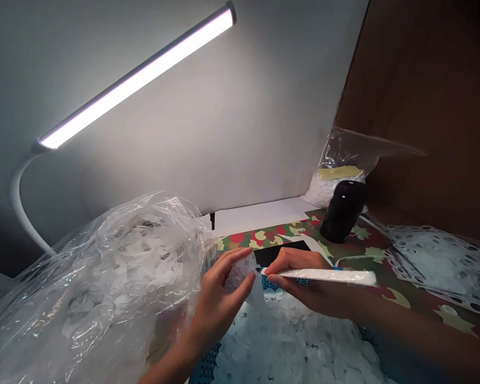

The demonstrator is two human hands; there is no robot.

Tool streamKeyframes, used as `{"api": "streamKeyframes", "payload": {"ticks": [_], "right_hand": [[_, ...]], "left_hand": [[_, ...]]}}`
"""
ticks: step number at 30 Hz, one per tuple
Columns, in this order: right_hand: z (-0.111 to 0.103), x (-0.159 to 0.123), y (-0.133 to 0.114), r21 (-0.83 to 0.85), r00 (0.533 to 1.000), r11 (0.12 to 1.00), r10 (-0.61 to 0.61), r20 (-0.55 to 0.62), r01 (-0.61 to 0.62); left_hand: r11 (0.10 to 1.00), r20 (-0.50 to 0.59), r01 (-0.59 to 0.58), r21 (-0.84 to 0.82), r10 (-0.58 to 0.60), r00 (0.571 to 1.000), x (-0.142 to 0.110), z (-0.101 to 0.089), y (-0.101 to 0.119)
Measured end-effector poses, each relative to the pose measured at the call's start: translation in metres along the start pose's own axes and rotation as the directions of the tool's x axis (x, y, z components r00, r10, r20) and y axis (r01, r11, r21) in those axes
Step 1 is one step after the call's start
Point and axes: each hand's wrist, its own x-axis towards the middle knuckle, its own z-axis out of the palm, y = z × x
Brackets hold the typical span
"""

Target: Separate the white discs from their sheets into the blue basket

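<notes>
My left hand (228, 282) is closed on a translucent whitish plastic piece (240, 271), pinched between thumb and fingers. In my right hand (300, 277) is a thin tool with a white wrapped handle (336, 275), gripped like a pen. Its narrow dark tip meets the right edge of the plastic piece; the exact kind of tip is too small to make out. Below both hands a blue perforated basket (208, 365) holds a heap of small translucent discs (296, 341).
A big clear bag (116, 282) of similar pieces fills the left. A black bottle (344, 210) stands on the camouflage-patterned cloth (272, 234), before a bag of white bits (320, 186). Sheets with round holes (444, 266) lie at right. A lit lamp (140, 77) hangs above.
</notes>
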Motion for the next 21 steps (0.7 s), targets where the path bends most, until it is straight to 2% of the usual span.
{"api": "streamKeyframes", "payload": {"ticks": [6, 11, 16, 21], "right_hand": [[0.0019, 0.0005, 0.0005, 0.013, 1.000, 1.000, 0.005, 0.008, -0.005], [0.0029, 0.0032, 0.0023, -0.016, 0.991, 1.000, 0.006, 0.130, -0.004], [0.0016, 0.0017, 0.0022, 0.025, 0.998, 0.998, 0.051, 0.039, -0.052], [-0.0042, 0.0021, -0.0046, 0.012, 0.995, 0.996, 0.088, 0.056, -0.089]], "left_hand": [[1.000, 0.030, -0.005, -0.024, 0.005, 1.000, 0.0002, 0.0006, -0.0004], [1.000, 0.037, -0.019, -0.002, 0.020, 0.999, -0.0001, 0.0010, -0.0002], [0.999, 0.022, -0.028, 0.024, 0.027, 0.999, 0.0010, 0.0010, -0.0010], [0.998, 0.004, -0.036, 0.042, 0.036, 0.999, -0.0001, -0.0002, -0.0011]]}}
